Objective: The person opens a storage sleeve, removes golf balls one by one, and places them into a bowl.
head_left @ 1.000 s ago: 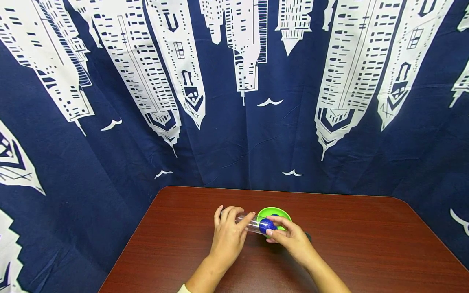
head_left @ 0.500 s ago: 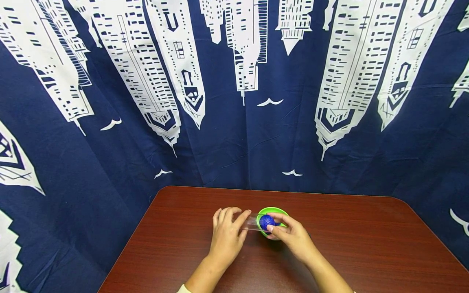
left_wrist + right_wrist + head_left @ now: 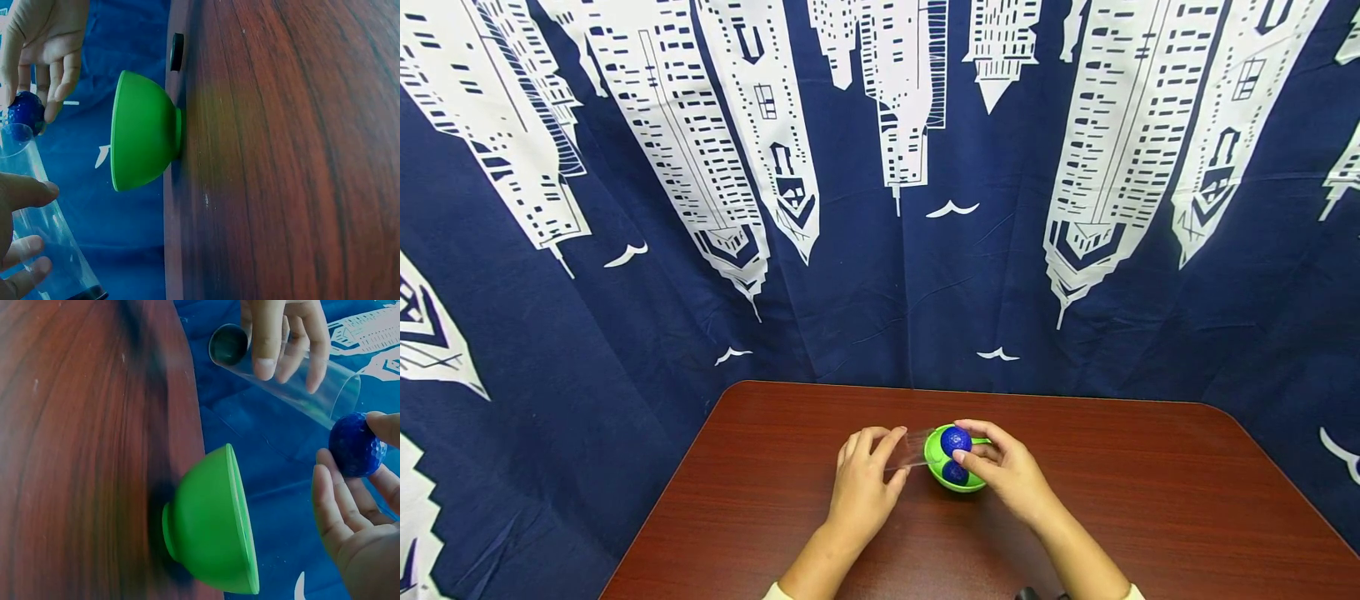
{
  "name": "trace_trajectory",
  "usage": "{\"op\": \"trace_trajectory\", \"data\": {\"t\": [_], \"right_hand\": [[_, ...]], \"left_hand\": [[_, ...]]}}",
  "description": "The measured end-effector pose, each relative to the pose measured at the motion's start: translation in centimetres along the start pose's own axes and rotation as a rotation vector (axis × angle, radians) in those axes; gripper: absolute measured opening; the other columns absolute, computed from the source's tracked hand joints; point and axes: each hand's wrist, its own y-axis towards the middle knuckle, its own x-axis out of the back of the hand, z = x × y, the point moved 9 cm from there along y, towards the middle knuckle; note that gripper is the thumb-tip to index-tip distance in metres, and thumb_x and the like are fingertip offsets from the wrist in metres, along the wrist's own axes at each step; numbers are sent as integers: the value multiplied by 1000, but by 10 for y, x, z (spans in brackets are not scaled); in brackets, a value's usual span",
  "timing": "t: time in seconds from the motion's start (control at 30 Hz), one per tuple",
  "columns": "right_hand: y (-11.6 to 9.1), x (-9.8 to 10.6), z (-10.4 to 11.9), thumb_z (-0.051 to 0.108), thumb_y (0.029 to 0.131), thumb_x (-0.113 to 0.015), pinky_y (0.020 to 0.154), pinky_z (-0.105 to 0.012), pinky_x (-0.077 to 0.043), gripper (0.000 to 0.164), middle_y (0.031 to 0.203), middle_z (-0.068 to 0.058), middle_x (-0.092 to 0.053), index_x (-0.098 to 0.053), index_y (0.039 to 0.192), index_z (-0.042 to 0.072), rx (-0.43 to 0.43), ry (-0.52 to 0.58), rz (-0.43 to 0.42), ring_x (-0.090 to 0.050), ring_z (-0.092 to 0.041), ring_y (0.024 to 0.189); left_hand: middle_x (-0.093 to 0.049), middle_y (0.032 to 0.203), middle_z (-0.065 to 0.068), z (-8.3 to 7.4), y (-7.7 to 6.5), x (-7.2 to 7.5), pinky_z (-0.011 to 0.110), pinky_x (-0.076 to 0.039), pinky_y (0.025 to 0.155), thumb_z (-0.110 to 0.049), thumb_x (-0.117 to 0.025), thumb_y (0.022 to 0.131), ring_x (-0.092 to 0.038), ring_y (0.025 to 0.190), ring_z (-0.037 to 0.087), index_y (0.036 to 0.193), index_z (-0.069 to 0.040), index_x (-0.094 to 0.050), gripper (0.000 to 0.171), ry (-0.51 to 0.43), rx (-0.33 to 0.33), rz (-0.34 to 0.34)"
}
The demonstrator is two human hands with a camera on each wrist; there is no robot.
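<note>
My left hand (image 3: 867, 479) grips a clear tube (image 3: 916, 448), which has a black end (image 3: 229, 345) in the right wrist view. Thumb and fingers of my right hand (image 3: 1011, 471) pinch a dimpled blue golf ball (image 3: 956, 440) at the tube's mouth. In the left wrist view this ball (image 3: 25, 115) shows partly behind the tube's rim; whether they touch, I cannot tell. Beneath it on the table stands a green bowl (image 3: 964, 490), upright. A second blue ball (image 3: 955, 473) lies inside the bowl, hidden by its wall in both wrist views.
A small black disc (image 3: 177, 52) lies on the wooden table (image 3: 760, 500) past the bowl; in the head view I cannot make it out. Behind the table hangs a dark blue cloth (image 3: 857, 333) with white buildings printed on it.
My right hand has moved the ball slightly up and away along the tube's mouth. The tube's mouth end has risen a little. The ball in the bowl has come into plain view.
</note>
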Motion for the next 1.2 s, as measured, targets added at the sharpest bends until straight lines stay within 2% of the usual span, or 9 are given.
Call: {"op": "trace_trajectory", "data": {"t": [0.13,0.33,0.53,0.67,0.77,0.9,1.07,1.2], "right_hand": [[2,6,4,13,92,-74,78,-24,-60,44,119,-21,-66,-60,133,6,35,-75,-40,-71,-14,95],[3,16,7,17,89,-78,78,-21,-59,40,114,-12,-64,-66,127,12,90,-289,-129,-69,-17,96],[6,22,0,16,87,-80,71,-21,-55,39,105,-6,-63,-68,123,10,67,-428,-148,-65,-19,90],[7,22,-5,15,86,-81,69,-20,-51,39,102,-4,-63,-68,122,8,63,-492,-134,-61,-19,89],[7,21,-7,12,85,-81,69,-22,-52,39,104,-4,-64,-68,121,6,83,-527,-127,-62,-20,91],[7,19,-9,10,83,-82,77,-31,-56,39,107,-4,-65,-69,119,7,109,-613,-128,-64,-19,95],[7,16,-13,10,81,-83,83,-36,-55,38,111,-5,-65,-70,117,8,108,-702,-116,-64,-18,97],[7,14,-14,11,82,-82,87,-41,-55,37,113,-6,-64,-69,117,9,103,-758,-98,-63,-20,98]], "left_hand": [[-62,117,-2,5,-1,-2,42,-50,94,-24,-89,76,-58,111,19,132,-25,-65,60,-40,42,23],[-64,115,-2,10,-2,-5,39,-53,91,-27,-87,80,-61,105,17,134,-22,-63,60,-78,69,34],[-66,117,1,13,-3,-9,39,-56,89,-26,-85,82,-64,106,19,135,-18,-60,59,-127,89,52],[-67,118,3,17,-4,-12,41,-57,90,-26,-83,84,-66,109,20,133,-15,-60,56,-160,131,76],[-68,119,4,21,-5,-15,43,-57,91,-28,-82,85,-66,110,21,133,-14,-60,55,-177,171,97],[-70,122,5,26,-7,-19,44,-56,93,-30,-81,86,-65,112,22,134,-13,-59,55,-202,225,139],[-70,125,4,35,-10,-25,46,-55,96,-30,-80,87,-64,115,23,134,-14,-58,54,-261,307,198],[-70,125,6,38,-10,-27,48,-54,95,-29,-79,88,-65,115,26,133,-14,-57,53,-286,339,215]]}}
